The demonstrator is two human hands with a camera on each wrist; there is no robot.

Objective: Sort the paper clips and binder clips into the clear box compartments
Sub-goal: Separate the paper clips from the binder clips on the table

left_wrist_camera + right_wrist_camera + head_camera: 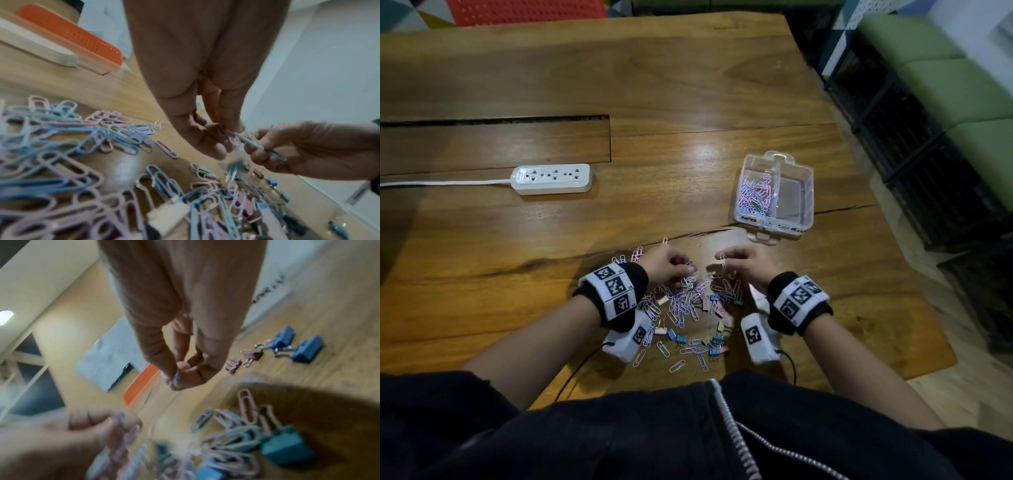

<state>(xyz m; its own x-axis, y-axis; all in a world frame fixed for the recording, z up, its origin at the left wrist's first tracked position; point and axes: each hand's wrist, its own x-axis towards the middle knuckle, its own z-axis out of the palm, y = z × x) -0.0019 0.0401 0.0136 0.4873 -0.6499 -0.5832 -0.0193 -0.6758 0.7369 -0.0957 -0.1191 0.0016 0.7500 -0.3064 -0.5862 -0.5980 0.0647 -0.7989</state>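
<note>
Head view: paper clips (pixel 688 301) and binder clips (pixel 714 341) are being kept heaped at lower centre, while the clear box (pixel 796 219) is being kept at centre right, probably within reach. Paper clips are being pinched by the left hand (pixel 666 265) and the right hand (pixel 744 263), fingers curled downward above the heap, seemingly for untangling.

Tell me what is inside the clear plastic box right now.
The clear plastic box has two compartments. The left one holds pastel paper clips, mostly pink and blue, some green. The right compartment looks empty. Whether binder clips lie beneath them cannot be seen.
</note>
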